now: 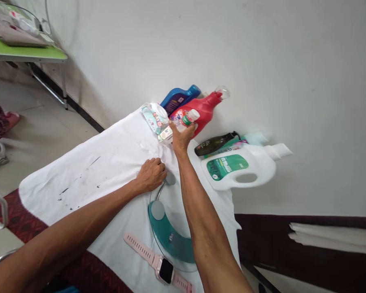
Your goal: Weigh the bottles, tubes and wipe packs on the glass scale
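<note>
My right hand (183, 136) is closed around a small clear bottle (187, 119) with a white cap and green label, tilted among the containers by the wall. Just left of it lie a packet of wipes (155, 118) with a white lid and a small pale box (165, 135). A red detergent bottle (205, 106) and a blue bottle (179, 99) stand behind. My left hand (152, 174) rests with curled fingers on the wrinkled white cloth (110, 162), by the rim of a round glass scale (173, 242); what its fingers hold, if anything, is hidden.
Right of my right forearm are a dark bottle (215, 144) and a large white detergent jug (259, 167). A pink smartwatch (165, 270) lies at the near edge. At the far left stands a green table (24, 52); a person's foot (12, 119) shows below it.
</note>
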### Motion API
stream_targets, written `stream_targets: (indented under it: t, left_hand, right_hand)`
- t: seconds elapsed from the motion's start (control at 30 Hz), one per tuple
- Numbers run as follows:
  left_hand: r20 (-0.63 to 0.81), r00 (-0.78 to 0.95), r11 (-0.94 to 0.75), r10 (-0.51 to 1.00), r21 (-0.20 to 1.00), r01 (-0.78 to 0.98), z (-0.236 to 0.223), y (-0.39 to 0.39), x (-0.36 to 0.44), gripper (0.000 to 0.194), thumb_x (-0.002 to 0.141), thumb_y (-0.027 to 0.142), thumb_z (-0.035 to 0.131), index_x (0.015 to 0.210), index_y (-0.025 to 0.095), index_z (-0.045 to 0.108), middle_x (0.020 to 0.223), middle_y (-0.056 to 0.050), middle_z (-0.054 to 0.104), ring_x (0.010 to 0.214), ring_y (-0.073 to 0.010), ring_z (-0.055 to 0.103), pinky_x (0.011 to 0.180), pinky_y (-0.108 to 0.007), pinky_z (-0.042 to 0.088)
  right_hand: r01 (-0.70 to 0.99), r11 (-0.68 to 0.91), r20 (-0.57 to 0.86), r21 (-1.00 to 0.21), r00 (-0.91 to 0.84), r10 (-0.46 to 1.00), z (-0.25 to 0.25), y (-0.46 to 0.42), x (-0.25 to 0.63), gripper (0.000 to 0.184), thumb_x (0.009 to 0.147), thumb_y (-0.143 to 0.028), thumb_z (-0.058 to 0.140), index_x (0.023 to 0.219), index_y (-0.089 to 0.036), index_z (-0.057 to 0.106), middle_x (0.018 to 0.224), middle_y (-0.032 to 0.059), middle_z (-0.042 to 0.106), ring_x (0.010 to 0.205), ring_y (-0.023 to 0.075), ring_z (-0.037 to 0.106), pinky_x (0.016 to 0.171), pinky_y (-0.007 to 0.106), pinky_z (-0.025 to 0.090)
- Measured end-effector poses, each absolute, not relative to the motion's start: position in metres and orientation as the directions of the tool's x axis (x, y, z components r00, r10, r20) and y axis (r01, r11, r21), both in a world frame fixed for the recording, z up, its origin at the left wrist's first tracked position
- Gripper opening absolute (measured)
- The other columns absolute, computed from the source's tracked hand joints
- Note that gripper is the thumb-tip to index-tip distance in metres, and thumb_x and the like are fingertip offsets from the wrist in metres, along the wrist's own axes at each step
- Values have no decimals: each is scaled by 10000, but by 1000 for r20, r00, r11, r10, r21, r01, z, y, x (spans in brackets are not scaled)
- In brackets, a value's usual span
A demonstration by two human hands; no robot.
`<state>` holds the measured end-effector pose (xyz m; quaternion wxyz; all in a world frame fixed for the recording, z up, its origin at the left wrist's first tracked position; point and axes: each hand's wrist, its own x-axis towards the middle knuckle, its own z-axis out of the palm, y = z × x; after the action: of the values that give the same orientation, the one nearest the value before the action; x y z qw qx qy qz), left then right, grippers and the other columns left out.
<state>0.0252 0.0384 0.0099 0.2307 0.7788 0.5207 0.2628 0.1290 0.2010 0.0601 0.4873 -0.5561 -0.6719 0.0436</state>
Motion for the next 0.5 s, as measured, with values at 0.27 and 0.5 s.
stream_targets:
  t: [0.27,0.5]
  left_hand:
    - [179,320,-355,930,661,661,7,43,25,295,1074,335,486,1051,174,731,1173,-138,710,1083,-308,665,972,-467,515]
    - [198,324,-370,925,661,653,4,45,25,317,1056,376,465,1028,201,727,1122,-121,709,1039,-303,663,963,-482,520]
  right_hand:
    - [829,249,739,-501,259,622,91,99,253,827,789,-601,821,1404,-191,449,1465,190,488,1415,339,460,1224,592,375]
    - [662,21,619,-749,689,377,107,59,386,761,673,-571,889,1208,-221,476,1373,156,490,1416,341,430,1276,614,288]
